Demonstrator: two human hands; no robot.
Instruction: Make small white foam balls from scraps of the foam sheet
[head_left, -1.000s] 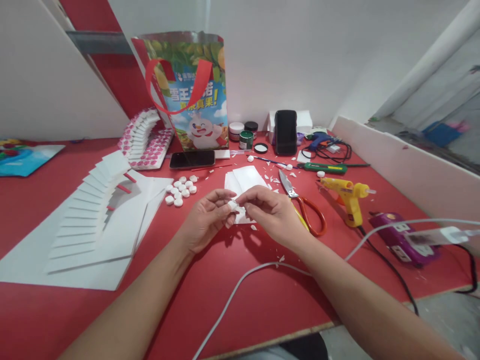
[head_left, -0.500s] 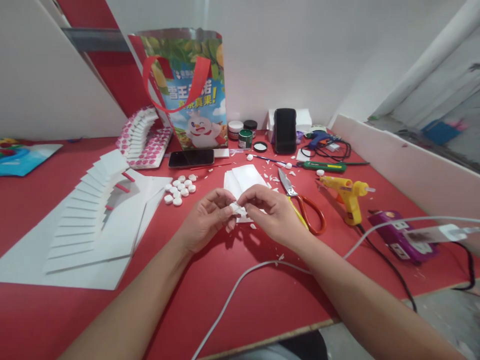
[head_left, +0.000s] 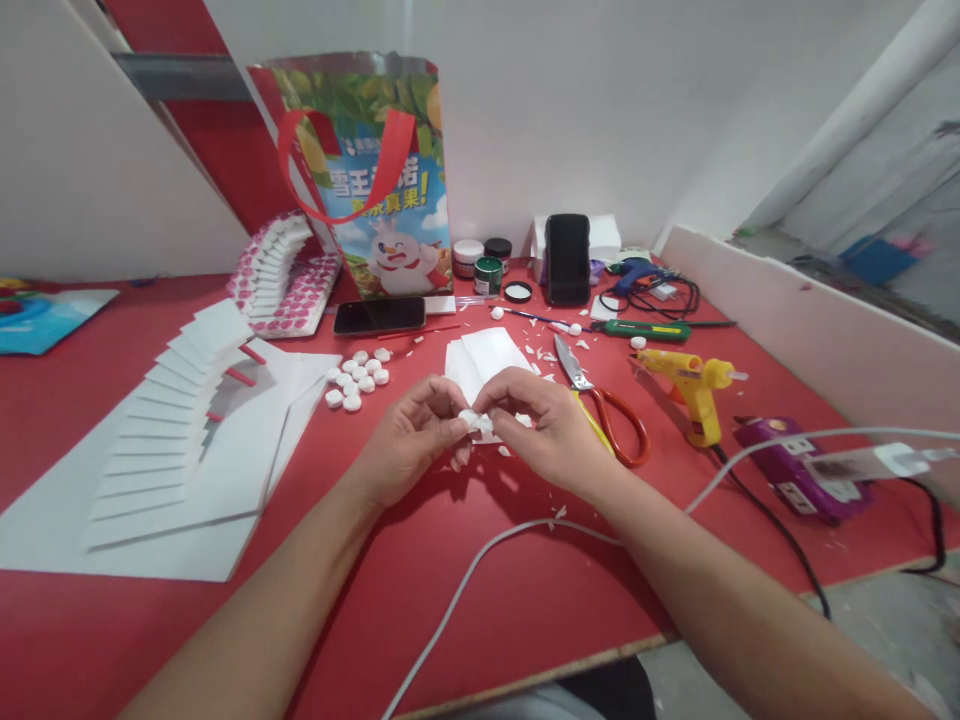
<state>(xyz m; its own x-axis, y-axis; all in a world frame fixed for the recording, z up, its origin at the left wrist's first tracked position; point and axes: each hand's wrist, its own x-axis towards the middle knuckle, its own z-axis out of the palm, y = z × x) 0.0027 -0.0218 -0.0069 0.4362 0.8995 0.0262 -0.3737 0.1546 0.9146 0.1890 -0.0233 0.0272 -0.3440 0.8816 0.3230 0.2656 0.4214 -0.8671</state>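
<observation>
Between my two hands is a small white piece (head_left: 471,418), partly covered by my fingers; it looks like paper or thin foam. My left hand (head_left: 409,440) pinches it from the left with thumb and fingers. From the right, my right hand (head_left: 536,420) pinches its other side, fingertips nearly meeting the left ones. Just beyond lie white sheets (head_left: 491,355) on the red table (head_left: 420,610). White scraps are scattered round my right hand. Scissors (head_left: 619,425) with orange-red handles rest right of that hand, and several small white discs (head_left: 352,385) lie left of my left hand.
A stepped white board model (head_left: 157,430) stands at left. Behind are a printed bag (head_left: 390,200), a phone (head_left: 379,316), paint jars (head_left: 487,275) and a dark upright device (head_left: 568,260). A yellow glue gun (head_left: 690,385), purple box (head_left: 795,470) and white cable (head_left: 480,580) occupy the right and front.
The fingertips have shifted slightly around the white piece, and a little more of it shows. The whole view has moved a touch; the other things stay in place.
</observation>
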